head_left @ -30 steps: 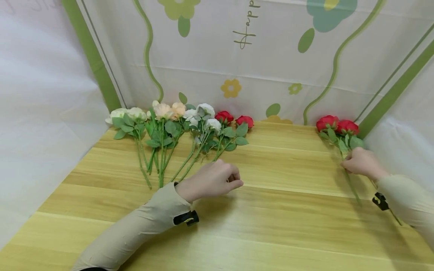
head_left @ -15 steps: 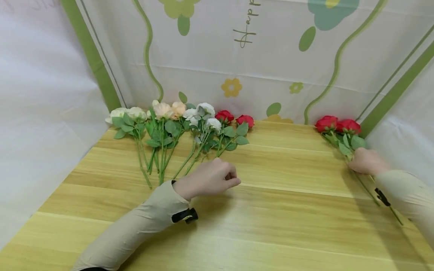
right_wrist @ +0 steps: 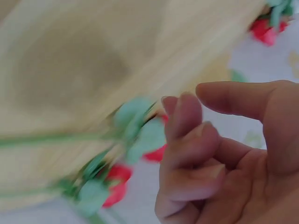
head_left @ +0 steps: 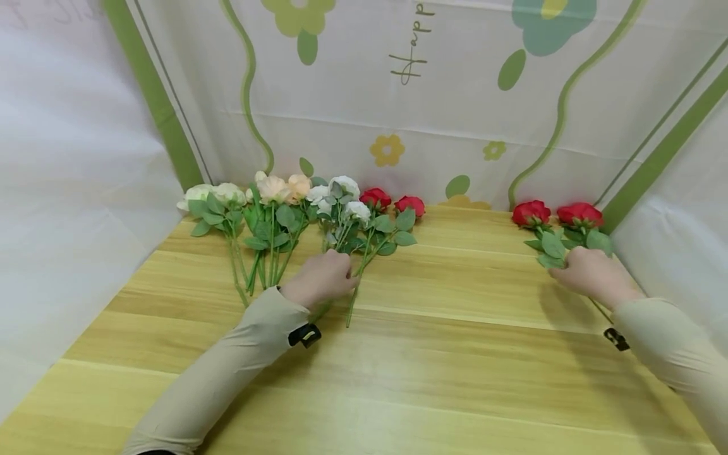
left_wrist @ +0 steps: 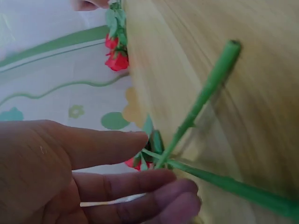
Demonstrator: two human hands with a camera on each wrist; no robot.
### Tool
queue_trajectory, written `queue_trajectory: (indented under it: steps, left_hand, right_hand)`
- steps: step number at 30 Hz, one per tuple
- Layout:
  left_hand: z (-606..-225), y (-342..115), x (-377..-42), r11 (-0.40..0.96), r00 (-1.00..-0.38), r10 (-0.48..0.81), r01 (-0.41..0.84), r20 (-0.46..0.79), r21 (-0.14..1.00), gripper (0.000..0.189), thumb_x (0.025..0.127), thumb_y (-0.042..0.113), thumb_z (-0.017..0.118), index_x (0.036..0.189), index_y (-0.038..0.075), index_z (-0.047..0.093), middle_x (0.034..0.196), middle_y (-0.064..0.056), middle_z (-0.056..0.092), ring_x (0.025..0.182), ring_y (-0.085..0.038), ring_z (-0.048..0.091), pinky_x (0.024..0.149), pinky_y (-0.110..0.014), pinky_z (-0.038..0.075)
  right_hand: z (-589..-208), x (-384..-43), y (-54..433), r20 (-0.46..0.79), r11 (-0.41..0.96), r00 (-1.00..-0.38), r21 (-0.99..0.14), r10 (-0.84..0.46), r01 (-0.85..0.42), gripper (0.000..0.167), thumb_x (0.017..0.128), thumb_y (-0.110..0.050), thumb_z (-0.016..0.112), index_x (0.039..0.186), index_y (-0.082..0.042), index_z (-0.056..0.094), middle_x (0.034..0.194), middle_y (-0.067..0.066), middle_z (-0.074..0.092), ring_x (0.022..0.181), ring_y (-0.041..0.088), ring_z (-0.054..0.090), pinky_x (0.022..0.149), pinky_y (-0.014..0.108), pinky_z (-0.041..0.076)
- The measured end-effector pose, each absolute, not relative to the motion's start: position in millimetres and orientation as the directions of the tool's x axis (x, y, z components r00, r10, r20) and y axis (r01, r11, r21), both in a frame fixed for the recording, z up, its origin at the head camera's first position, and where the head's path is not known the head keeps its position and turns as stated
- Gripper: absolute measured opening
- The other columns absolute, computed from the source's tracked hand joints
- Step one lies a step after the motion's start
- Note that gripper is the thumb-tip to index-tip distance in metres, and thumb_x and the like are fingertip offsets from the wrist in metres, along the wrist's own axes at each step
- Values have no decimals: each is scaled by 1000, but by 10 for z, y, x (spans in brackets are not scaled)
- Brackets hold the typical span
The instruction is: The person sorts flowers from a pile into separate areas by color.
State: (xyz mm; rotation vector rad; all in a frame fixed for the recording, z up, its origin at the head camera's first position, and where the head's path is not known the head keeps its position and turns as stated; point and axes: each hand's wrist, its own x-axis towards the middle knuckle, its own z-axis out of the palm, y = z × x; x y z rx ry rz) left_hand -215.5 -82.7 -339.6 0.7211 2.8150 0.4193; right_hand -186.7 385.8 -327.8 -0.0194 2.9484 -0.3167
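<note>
My left hand (head_left: 321,278) hovers over the lower stems of the middle flowers. In the left wrist view its fingers are fairly straight, thumb apart from them, beside a green rose stem (left_wrist: 201,102) that they do not grip. Two red roses (head_left: 411,205) lie just beyond it. At the right my right hand (head_left: 591,276) is above two more red roses, a left one (head_left: 531,213) and a right one (head_left: 580,215). Its fingers (right_wrist: 187,154) are loosely curled with the thumb near them, and nothing shows between them. It hides part of the stems in the head view.
White roses (head_left: 344,189), peach flowers (head_left: 275,188) and cream flowers (head_left: 230,191) lie in a row at the back left of the wooden table (head_left: 432,379). A patterned cloth (head_left: 341,95) hangs behind the table.
My left hand has moved left and away from me, to the middle stems. My right hand has shifted left, and the two right-hand roses now lie apart from each other.
</note>
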Motion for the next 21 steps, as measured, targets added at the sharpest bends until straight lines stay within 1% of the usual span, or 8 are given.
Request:
queue_trajectory:
  steps: [2, 4, 8, 11, 13, 15, 17, 21]
  left_hand:
    - [-3431, -836, -2172, 859, -868, 474, 419, -148, 295, 45, 97, 24, 61, 58, 14, 41, 50, 4, 27, 44, -9, 24, 42, -25, 21]
    - [-3463, -833, -2180, 877, -878, 452, 405, -157, 260, 42, 97, 26, 62, 61, 13, 46, 53, 2, 33, 46, -11, 30, 42, -27, 26]
    - [-3543, -792, -2176, 908, -905, 405, 383, -131, 169, 36, 96, 35, 65, 71, 12, 56, 64, -3, 49, 52, -15, 42, 46, -33, 36]
    - [-3596, -736, -2142, 919, -917, 385, 369, -107, 137, 38, 94, 40, 66, 70, 12, 58, 63, -2, 51, 52, -15, 43, 45, -33, 36]
    - [-3612, -694, -2105, 919, -918, 386, 374, -88, 123, 39, 93, 41, 67, 67, 13, 56, 57, -1, 48, 48, -14, 41, 42, -32, 34]
    - [-3626, -660, -2073, 915, -917, 395, 388, -54, 109, 38, 92, 36, 69, 65, 14, 54, 54, 0, 43, 46, -13, 37, 41, -30, 30]
    - [-3631, -638, -2054, 913, -916, 401, 399, -12, 89, 35, 92, 28, 69, 66, 14, 52, 54, -1, 43, 45, -13, 35, 40, -30, 27]
    - [-3613, -645, -2068, 913, -917, 396, 399, 43, 83, 26, 93, 8, 61, 68, 10, 55, 58, -5, 46, 47, -14, 33, 40, -31, 28]
  right_hand:
    - [-3277, -1832, 3671, -148, 965, -985, -260, -85, -44, 48, 95, -33, 59, 55, -19, 36, 51, -7, 29, 49, 9, 24, 48, 31, 28]
    - [-3279, -1805, 3494, -126, 948, -982, -303, -142, -98, 49, 96, -31, 60, 54, -19, 37, 48, -7, 32, 47, 9, 25, 47, 30, 28]
    - [-3289, -1764, 3193, -92, 918, -975, -364, -202, -156, 47, 97, -29, 61, 55, -16, 45, 48, -4, 43, 45, 11, 34, 47, 31, 32]
    - [-3289, -1725, 3006, -78, 894, -973, -416, -215, -165, 43, 98, -29, 61, 59, -13, 54, 50, -3, 47, 46, 12, 38, 48, 32, 35]
    - [-3280, -1682, 2884, -76, 869, -970, -463, -232, -172, 40, 98, -29, 61, 63, -11, 60, 51, -2, 48, 46, 13, 39, 47, 31, 36]
    - [-3260, -1626, 2762, -78, 848, -965, -499, -250, -179, 37, 99, -30, 61, 69, -10, 66, 53, -1, 50, 46, 13, 41, 46, 31, 37]
    - [-3237, -1569, 2643, -70, 830, -961, -523, -266, -192, 36, 99, -32, 61, 71, -10, 69, 53, -1, 50, 46, 13, 41, 45, 30, 37]
    - [-3196, -1480, 2440, -43, 804, -957, -554, -288, -217, 35, 98, -37, 61, 74, -13, 71, 51, -3, 47, 46, 11, 38, 45, 29, 36]
